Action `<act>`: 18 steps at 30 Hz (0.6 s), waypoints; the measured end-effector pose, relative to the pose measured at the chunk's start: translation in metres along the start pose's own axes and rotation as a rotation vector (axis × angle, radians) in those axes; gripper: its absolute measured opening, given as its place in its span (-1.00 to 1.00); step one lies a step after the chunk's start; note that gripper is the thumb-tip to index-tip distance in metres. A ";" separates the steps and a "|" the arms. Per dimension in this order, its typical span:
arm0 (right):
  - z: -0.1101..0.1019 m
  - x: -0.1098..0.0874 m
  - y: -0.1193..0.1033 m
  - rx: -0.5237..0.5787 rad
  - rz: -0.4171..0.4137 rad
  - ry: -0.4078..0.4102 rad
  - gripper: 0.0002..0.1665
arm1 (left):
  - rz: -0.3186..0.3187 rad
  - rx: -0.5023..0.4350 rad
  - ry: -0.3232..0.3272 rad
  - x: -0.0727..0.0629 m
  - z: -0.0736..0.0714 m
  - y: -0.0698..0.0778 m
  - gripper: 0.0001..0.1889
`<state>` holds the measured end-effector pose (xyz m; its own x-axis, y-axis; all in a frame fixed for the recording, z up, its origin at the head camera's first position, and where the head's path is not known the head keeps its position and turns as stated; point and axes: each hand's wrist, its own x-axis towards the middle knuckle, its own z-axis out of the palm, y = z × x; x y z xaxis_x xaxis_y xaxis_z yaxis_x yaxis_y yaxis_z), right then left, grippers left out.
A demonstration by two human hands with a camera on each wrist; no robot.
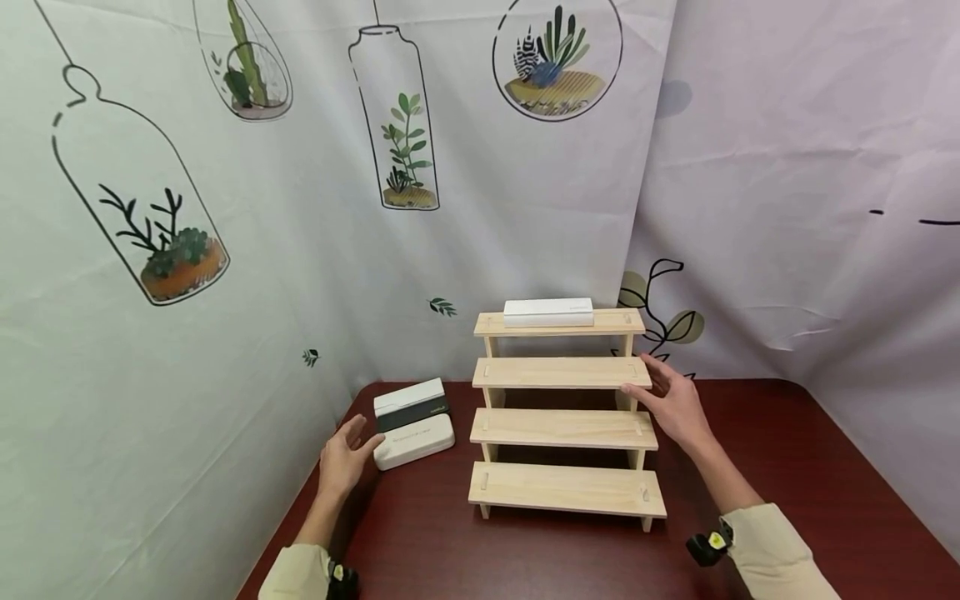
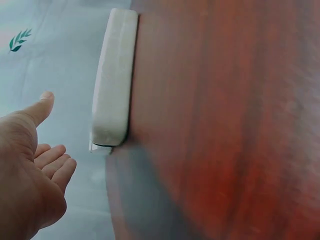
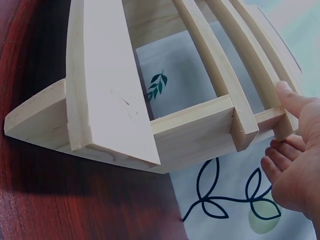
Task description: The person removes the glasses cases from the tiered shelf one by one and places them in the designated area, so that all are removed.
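A light wooden four-tier display shelf (image 1: pixel 564 427) stands on the dark red table. My right hand (image 1: pixel 673 406) is at the right end of its second tier from the top, thumb at the front edge. In the right wrist view, the thumb and curled fingers of the right hand (image 3: pixel 295 150) lie on either side of a board's end. My left hand (image 1: pixel 342 458) is beside a white rounded case (image 1: pixel 414 442), its fingers spread loosely and holding nothing. The left wrist view shows the case (image 2: pixel 114 80) beyond the thumb.
A long white box (image 1: pixel 548 312) lies on the top tier. Behind the rounded case is a white and dark grey box (image 1: pixel 411 407). A printed fabric curtain (image 1: pixel 465 250) hangs behind the table (image 1: pixel 420 542) and along its left side.
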<state>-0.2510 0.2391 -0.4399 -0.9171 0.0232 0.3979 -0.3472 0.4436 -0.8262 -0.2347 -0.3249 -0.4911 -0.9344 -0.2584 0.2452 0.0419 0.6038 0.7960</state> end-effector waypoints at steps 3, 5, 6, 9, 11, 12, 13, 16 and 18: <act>0.000 0.000 0.000 -0.006 -0.002 -0.001 -0.03 | 0.018 -0.010 0.013 0.005 0.000 0.005 -0.25; -0.001 0.000 -0.001 -0.010 0.002 -0.002 -0.03 | 0.031 -0.013 0.019 0.008 0.000 0.010 -0.24; -0.001 0.000 -0.001 -0.011 0.004 -0.003 -0.03 | 0.035 -0.014 0.022 0.010 0.001 0.012 -0.23; -0.001 0.001 -0.002 -0.012 0.007 -0.010 -0.02 | 0.051 -0.017 0.026 0.017 0.005 0.021 -0.21; -0.001 0.002 -0.002 -0.011 0.009 -0.013 -0.02 | 0.059 -0.025 0.031 0.022 0.008 0.028 -0.20; -0.001 0.002 -0.003 -0.011 0.009 -0.015 -0.02 | 0.064 -0.036 0.031 0.025 0.010 0.031 -0.20; -0.001 0.002 -0.003 -0.011 0.010 -0.016 -0.02 | 0.073 -0.044 0.031 0.028 0.011 0.035 -0.19; -0.001 0.003 -0.002 -0.008 0.015 -0.020 -0.01 | 0.097 -0.074 0.024 0.035 0.017 0.045 -0.19; -0.002 0.003 -0.002 -0.004 0.019 -0.026 0.01 | 0.116 -0.093 0.016 0.039 0.020 0.052 -0.19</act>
<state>-0.2527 0.2396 -0.4361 -0.9283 0.0080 0.3717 -0.3292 0.4469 -0.8318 -0.2762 -0.2887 -0.4509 -0.9155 -0.2032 0.3472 0.1829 0.5585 0.8091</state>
